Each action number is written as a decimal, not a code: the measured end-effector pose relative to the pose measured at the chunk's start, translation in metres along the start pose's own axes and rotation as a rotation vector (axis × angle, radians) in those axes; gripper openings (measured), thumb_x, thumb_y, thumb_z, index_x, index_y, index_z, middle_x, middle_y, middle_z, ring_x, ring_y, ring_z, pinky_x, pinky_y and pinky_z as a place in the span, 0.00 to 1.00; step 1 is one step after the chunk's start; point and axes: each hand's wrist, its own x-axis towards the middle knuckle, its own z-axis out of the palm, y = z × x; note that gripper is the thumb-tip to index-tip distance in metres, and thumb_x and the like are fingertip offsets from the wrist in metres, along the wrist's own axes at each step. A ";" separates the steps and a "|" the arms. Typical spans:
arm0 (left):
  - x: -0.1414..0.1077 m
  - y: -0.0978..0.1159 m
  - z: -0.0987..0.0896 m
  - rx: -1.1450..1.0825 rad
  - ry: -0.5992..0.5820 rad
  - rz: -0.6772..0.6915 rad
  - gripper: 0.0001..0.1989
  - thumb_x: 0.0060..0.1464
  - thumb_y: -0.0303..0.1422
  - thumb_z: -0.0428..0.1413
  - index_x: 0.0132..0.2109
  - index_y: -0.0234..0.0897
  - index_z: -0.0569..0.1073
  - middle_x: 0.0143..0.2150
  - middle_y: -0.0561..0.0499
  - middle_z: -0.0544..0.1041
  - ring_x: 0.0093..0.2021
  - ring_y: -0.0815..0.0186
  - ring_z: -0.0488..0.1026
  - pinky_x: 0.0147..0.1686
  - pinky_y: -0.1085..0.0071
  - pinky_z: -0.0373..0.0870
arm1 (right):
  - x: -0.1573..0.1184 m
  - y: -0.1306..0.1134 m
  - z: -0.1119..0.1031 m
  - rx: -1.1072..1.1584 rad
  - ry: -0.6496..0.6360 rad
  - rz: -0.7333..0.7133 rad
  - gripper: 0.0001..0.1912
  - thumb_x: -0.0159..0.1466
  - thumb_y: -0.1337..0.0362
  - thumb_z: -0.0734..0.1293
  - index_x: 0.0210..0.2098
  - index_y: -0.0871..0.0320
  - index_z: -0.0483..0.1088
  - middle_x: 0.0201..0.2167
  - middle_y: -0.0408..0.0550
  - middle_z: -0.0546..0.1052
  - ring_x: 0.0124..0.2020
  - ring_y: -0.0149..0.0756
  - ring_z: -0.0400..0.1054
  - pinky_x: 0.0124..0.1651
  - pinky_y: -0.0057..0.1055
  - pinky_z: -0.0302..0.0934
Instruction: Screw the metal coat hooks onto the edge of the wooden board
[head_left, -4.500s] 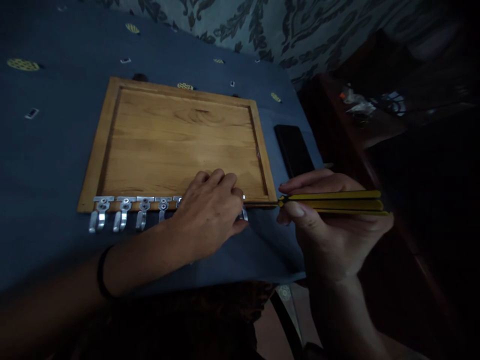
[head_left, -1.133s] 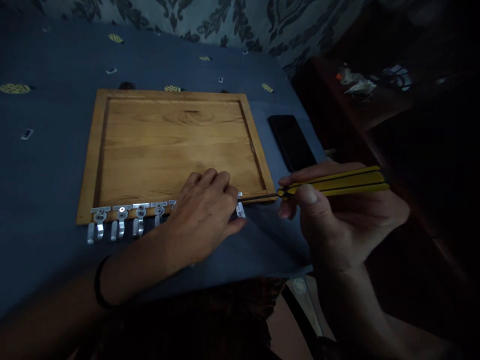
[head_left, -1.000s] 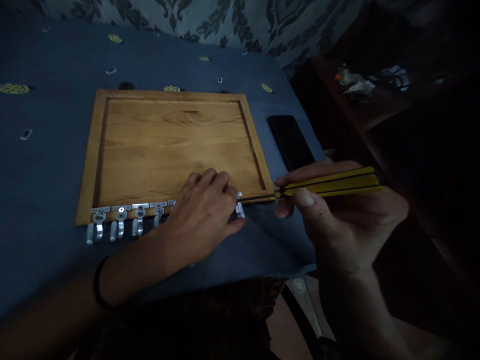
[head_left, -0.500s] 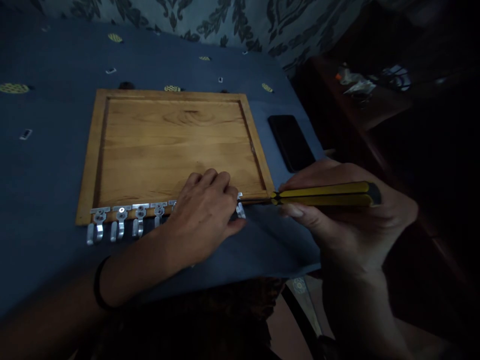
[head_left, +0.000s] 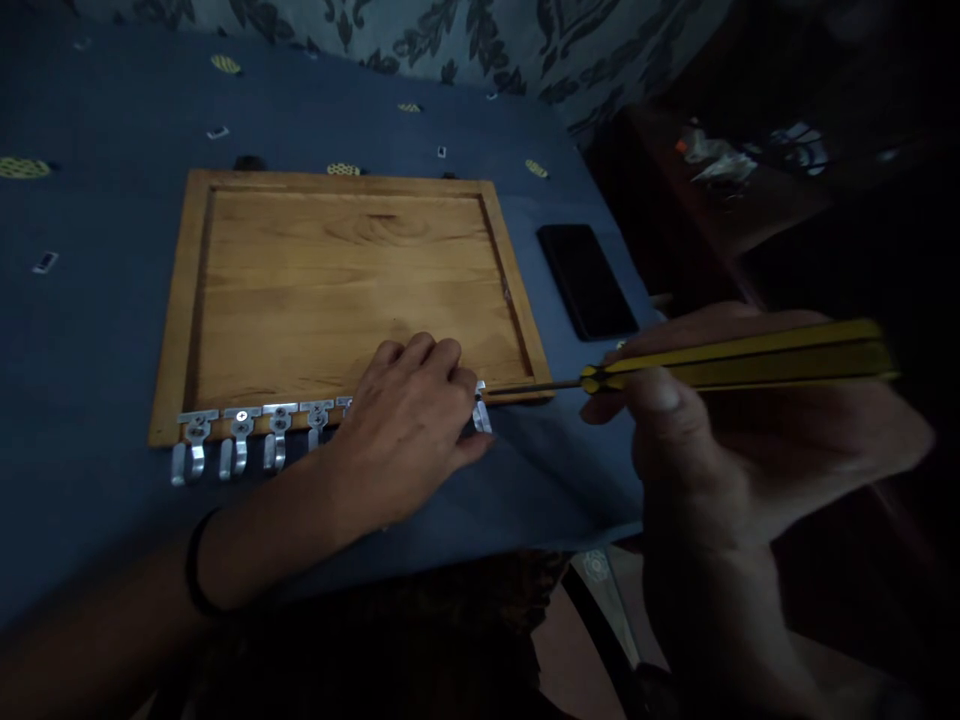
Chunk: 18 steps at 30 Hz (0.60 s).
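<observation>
My right hand is closed around the yellow handle of a screwdriver, whose thin shaft points left over the near right corner of a framed wooden board. My left hand rests on the board's near edge with its fingers curled down; what they hold, if anything, is hidden beneath them. A metal hook shows just right of my left fingers, close to the shaft's end. Several more silver hooks line the near edge to the left of my left hand.
A black phone lies right of the board on a blue patterned cloth. Behind is a patterned light fabric. A dark wooden surface at the right holds a crumpled plastic bag.
My right hand has drawn back to the right with the screwdriver, and more of its shaft shows. My left hand has stayed in place on the board.
</observation>
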 end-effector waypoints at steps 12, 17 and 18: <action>0.001 0.000 -0.002 0.000 -0.024 -0.008 0.15 0.65 0.42 0.65 0.48 0.32 0.82 0.46 0.42 0.78 0.52 0.50 0.74 0.52 0.56 0.70 | 0.004 0.001 0.014 -0.005 -0.047 -0.162 0.09 0.62 0.73 0.75 0.33 0.53 0.77 0.28 0.41 0.79 0.26 0.34 0.74 0.27 0.36 0.67; 0.000 0.000 0.001 0.009 -0.021 -0.007 0.17 0.64 0.43 0.65 0.49 0.32 0.82 0.46 0.42 0.78 0.52 0.49 0.73 0.51 0.56 0.70 | 0.004 0.000 0.014 -0.032 -0.089 -0.197 0.10 0.63 0.74 0.75 0.30 0.54 0.75 0.27 0.40 0.79 0.27 0.31 0.74 0.28 0.32 0.67; 0.000 0.000 0.001 0.013 -0.022 -0.010 0.17 0.64 0.43 0.65 0.49 0.32 0.82 0.46 0.42 0.78 0.52 0.49 0.73 0.51 0.56 0.70 | 0.004 0.000 0.014 -0.039 -0.090 -0.190 0.10 0.63 0.74 0.75 0.30 0.54 0.75 0.28 0.40 0.79 0.28 0.32 0.74 0.29 0.33 0.68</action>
